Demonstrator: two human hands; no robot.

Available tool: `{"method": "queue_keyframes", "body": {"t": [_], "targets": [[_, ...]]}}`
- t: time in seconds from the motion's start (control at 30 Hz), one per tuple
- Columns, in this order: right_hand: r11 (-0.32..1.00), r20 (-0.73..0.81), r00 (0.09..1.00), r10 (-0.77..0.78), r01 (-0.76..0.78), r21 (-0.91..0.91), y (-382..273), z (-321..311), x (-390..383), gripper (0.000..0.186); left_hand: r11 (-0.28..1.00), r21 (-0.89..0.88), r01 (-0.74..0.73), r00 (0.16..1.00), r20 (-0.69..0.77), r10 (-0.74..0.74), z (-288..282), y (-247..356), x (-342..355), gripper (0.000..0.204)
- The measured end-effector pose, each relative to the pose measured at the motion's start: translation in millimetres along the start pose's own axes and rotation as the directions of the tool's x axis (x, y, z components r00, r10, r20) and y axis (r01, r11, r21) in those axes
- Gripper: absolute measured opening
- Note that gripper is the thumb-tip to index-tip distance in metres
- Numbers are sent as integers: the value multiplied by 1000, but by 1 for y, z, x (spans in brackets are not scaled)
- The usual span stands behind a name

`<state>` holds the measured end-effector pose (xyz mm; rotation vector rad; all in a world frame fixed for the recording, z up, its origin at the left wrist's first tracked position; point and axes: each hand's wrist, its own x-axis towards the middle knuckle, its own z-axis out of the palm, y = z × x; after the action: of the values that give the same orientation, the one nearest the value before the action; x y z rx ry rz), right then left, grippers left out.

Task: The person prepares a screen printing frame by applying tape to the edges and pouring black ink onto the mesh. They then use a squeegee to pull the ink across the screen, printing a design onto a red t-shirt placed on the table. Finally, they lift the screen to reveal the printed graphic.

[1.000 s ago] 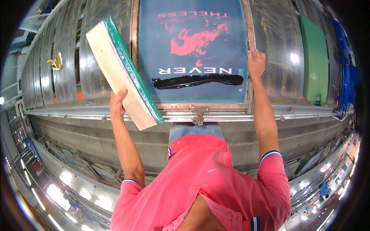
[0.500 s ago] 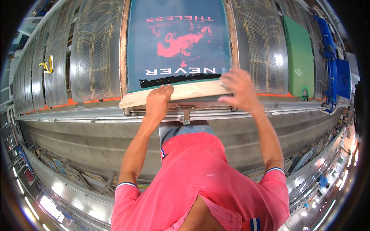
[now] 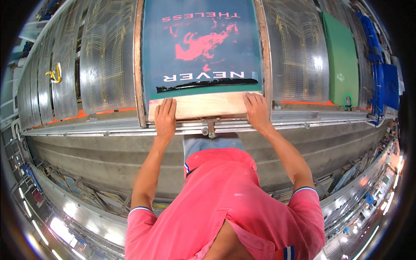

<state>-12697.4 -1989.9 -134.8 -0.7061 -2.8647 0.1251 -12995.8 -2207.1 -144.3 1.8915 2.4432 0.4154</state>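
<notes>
Both my hands grip a wide squeegee (image 3: 210, 104), pale wood with a green blade, lying across the near end of a framed printing screen (image 3: 161, 47). My left hand (image 3: 166, 116) holds its left end and my right hand (image 3: 258, 112) its right end, fingers wrapped over the wood. A long bead of black ink (image 3: 219, 82) lies along the blade's far side. The blue-grey mesh shows pink lettering and a blotchy pink design between wooden side rails (image 3: 265, 52). A metal clamp (image 3: 211, 128) sits at the centre below the squeegee.
Rows of clear panels with yellow line patterns (image 3: 106, 60) flank the screen. A yellow strap (image 3: 55, 73) lies at left. At right are a green board (image 3: 340, 60) and blue metal parts (image 3: 377, 86). A metal rail (image 3: 78, 130) runs along the near edge above a concrete floor (image 3: 95, 160).
The squeegee has swung from upright at the left to level across the screen behind the ink. My right hand has left the side rail and now grips it; my left hand has moved right.
</notes>
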Motion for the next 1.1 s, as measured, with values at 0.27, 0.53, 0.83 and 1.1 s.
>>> {"method": "queue_keyframes", "body": {"t": [0.27, 0.53, 0.83, 1.1], "targets": [[993, 163, 986, 22, -41, 115, 18, -36, 32, 49, 996, -93, -17, 997, 67, 23, -28, -10, 39, 50], [998, 72, 997, 33, -37, 49, 22, -5, 30, 52, 998, -63, -4, 1000, -10, 3, 0, -10, 36, 54], [986, 305, 952, 38, -85, 141, 23, -32, 36, 54, 991, -129, 22, 994, 108, -8, -28, -14, 43, 40], [998, 55, 998, 19, -22, 52, 5, 9, -6, 45, 997, -72, -12, 1000, -9, 11, 2, -8, 6, 53]]}}
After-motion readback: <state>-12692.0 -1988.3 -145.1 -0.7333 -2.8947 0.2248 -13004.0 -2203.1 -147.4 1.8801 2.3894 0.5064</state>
